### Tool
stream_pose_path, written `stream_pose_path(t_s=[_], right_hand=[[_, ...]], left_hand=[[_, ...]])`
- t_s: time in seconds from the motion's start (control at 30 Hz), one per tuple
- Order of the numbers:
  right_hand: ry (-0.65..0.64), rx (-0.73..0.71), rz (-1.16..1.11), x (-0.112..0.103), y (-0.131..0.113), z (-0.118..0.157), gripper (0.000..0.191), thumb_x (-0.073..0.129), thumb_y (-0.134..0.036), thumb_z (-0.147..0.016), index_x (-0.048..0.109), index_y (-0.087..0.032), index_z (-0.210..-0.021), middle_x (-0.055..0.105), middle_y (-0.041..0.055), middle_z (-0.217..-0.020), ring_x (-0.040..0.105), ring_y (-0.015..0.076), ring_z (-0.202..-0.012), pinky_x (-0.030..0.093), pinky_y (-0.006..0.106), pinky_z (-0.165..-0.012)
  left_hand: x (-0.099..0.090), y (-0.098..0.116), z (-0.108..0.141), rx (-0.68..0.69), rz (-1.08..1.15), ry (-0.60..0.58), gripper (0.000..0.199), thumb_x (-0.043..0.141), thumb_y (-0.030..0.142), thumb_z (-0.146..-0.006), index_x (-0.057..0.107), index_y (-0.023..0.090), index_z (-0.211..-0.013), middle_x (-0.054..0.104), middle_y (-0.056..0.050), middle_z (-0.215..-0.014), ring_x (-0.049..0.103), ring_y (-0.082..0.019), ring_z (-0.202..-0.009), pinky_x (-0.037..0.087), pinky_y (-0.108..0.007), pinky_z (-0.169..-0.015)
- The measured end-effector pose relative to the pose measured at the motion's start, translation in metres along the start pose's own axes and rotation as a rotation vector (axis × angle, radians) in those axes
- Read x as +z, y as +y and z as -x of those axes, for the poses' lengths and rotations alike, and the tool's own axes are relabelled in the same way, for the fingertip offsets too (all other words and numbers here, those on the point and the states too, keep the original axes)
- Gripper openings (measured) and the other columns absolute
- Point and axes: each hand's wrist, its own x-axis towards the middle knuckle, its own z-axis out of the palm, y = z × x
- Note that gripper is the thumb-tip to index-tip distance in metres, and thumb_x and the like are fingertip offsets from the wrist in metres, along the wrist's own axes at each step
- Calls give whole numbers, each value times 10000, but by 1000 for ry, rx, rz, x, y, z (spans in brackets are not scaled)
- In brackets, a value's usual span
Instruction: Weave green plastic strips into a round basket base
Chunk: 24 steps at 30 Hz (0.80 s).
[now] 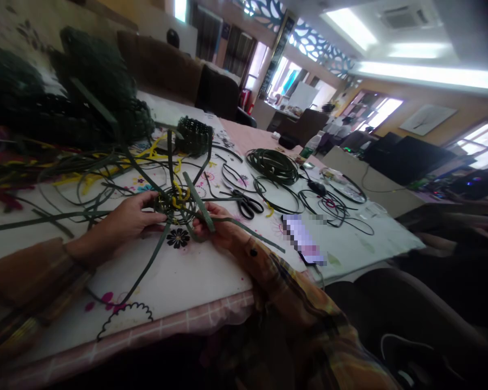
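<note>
A small round woven piece [178,205] of dark green strips, with yellow bits at its middle, is held just above the table, its long strips spreading outward. My left hand [136,216] grips its left edge between thumb and fingers. At the right edge, my right hand [211,221] is closed, thumb and fingers pinching the rim and a flat green strip [199,203]. Black-handled scissors [249,206] lie to the right of my right hand. Behind the piece stands a small dark woven basket [194,135].
Loose green and yellow strips [85,176] and large dark green bundles [93,81] cover the left. Coiled strips [272,166], a phone [304,239] and a bottle [314,142] are on the right. The flowered tablecloth's edge [211,314] runs nearest me.
</note>
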Motion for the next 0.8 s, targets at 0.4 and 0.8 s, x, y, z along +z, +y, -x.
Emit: stream_pose_path(t_s=[0.4, 0.8], right_hand=[[-147, 167, 8, -10, -10, -1, 210, 721, -179, -1014, 548, -194, -897, 773, 34, -771, 743, 139, -625, 616, 210, -567], [-158, 92, 12, -10, -3, -4, 237, 623, -171, -1044, 480, -225, -862, 762, 25, -754, 768, 167, -653, 666, 267, -615]], left_hand=[[0, 8, -1, -34, -114, -67, 786, 862, 406, -413, 662, 208, -1146, 743, 9, -875, 692, -193, -711, 563, -275, -590], [-12, -4, -12, 84, -230, -167, 724, 863, 448, -517, 629, 232, -1168, 713, -76, -1243, 740, -230, -799, 579, -318, -605]])
